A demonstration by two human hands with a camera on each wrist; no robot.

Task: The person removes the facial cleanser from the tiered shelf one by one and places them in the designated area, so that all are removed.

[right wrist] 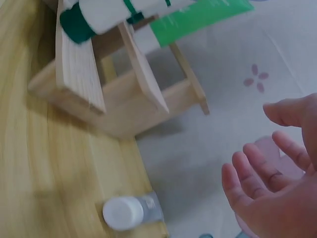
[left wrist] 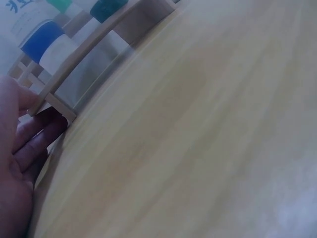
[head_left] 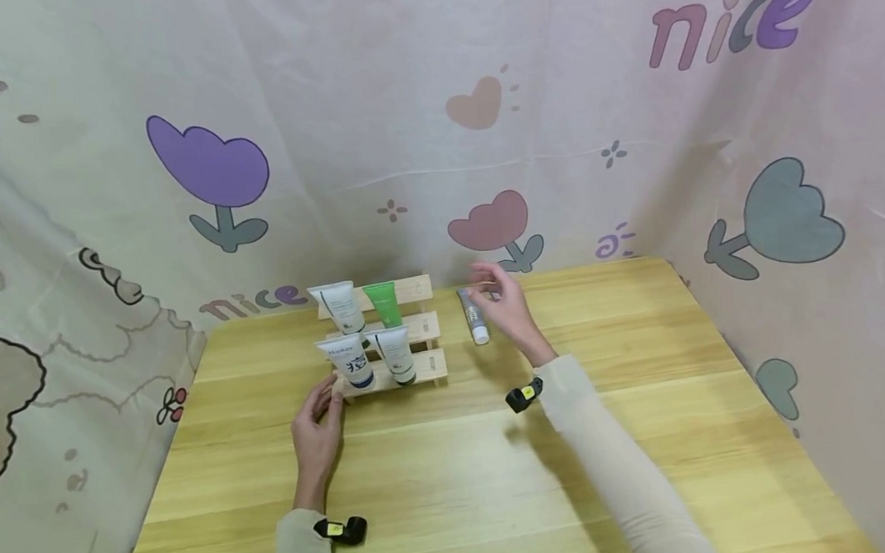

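A three-step wooden rack [head_left: 430, 366] stands at the back left of the table, bearing several squeeze tubes. On its lowest step are a white tube with a blue cap [head_left: 353, 363] and a white tube with a green cap [head_left: 396, 352]. Higher up are another white tube [head_left: 341, 307] and a green tube [head_left: 384, 303]. My left hand [head_left: 319, 429] grips the rack's front left corner, thumb above and fingers below in the left wrist view. My right hand [right wrist: 277, 183], fingers spread and holding nothing, hovers over a grey tube with a white cap [head_left: 475, 318] lying on the table.
The light wooden table [head_left: 618, 468] meets a patterned cloth [head_left: 375, 130] along its back edge, and the cloth continues on both sides. A small black camera [head_left: 525, 396] sits on the right wrist, another [head_left: 343, 531] on the left.
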